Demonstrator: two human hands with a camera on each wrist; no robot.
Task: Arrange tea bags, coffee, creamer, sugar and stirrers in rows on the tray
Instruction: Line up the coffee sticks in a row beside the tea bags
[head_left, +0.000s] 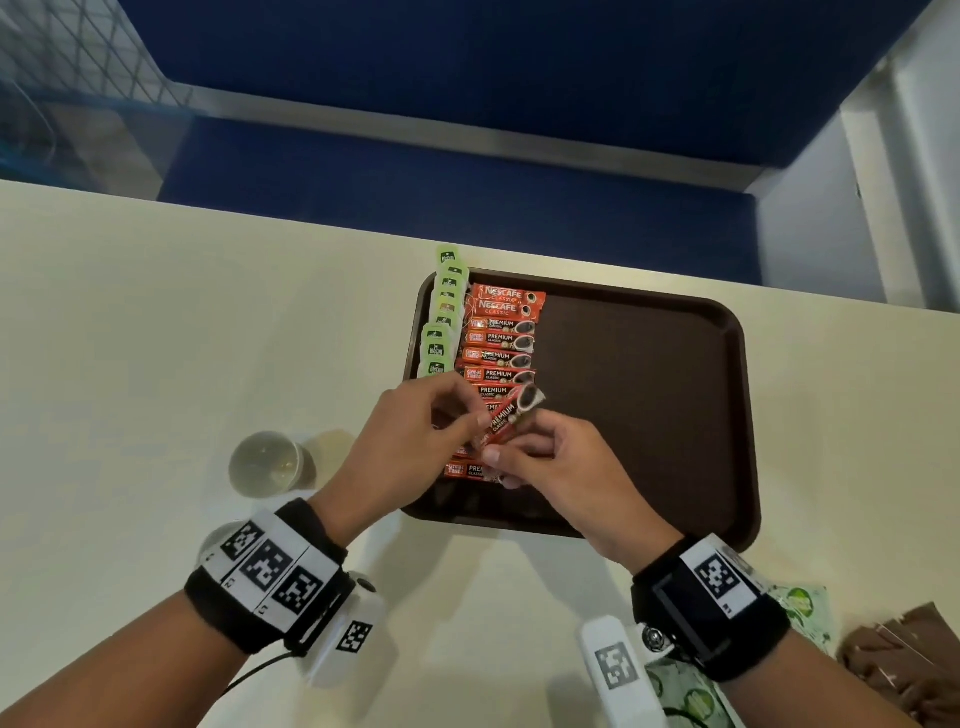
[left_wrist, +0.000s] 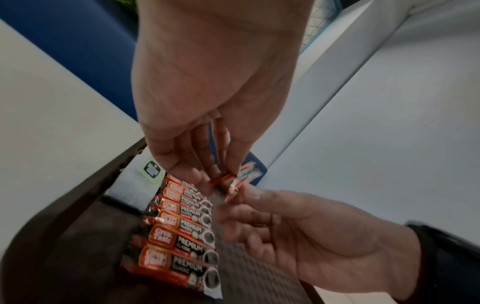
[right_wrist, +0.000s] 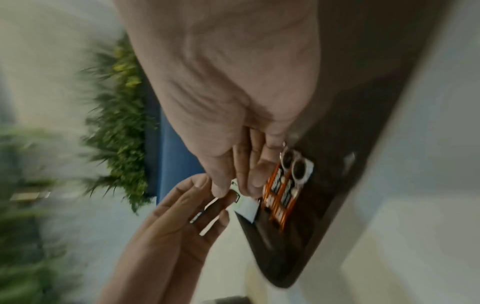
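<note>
cream table (head_left: 156, 322) with brown tray (head_left: 649, 389), tea bags (head_left: 441, 322) and coffee sachets (head_left: 498, 343) rowed at its left side, left hand (head_left: 410, 436) and right hand (head_left: 561, 467) both pinching one coffee stick (head_left: 506, 418) above the row

— What can we read on the tray?
— Top two red coffee sachets (head_left: 506, 301): "NESCAFE CLASSIC". The sticks below them (head_left: 498, 358) say "PREMIUM CLASSIC".
— And the lifted stick (head_left: 506, 420)?
— "PREMIUM CLASSIC" too. The green tea bag tags (head_left: 435, 353) carry print we can't make out.

Bright, sharp head view; dim, motion-blurred wrist views.
</note>
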